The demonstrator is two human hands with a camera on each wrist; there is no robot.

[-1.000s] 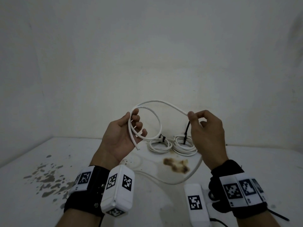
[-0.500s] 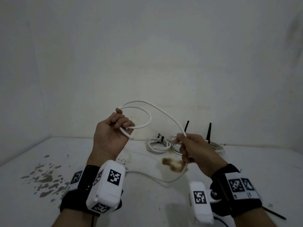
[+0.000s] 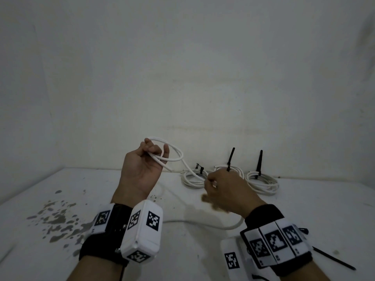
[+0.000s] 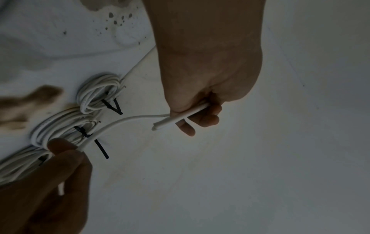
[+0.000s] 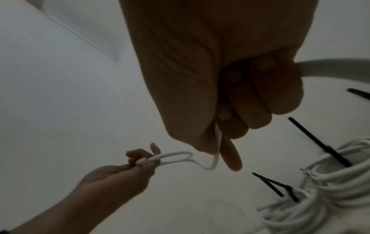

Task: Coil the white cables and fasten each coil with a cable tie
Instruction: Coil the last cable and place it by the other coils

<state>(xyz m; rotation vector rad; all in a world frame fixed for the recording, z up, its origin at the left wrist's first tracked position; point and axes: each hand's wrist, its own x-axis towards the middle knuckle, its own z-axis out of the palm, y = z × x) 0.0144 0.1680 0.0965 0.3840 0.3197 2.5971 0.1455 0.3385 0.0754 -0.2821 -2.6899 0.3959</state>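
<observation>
White cable (image 3: 178, 157), smooth round loop gripped in left hand (image 3: 142, 169), right hand (image 3: 227, 191) pinching its strand.

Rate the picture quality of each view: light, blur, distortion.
Head view: dim, even light, wide-angle bowing at the edges, right hand motion-blurred. Left wrist view: dark, left hand in shadow. Right wrist view: darkest, soft, tied coils blurred.

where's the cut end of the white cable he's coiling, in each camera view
Head: cable end pokes out below the left hand.
Left wrist: cable end, centre, below the fingers.
Right wrist: hidden in the left hand.
Shared landmark: smallest tied coil.
</observation>
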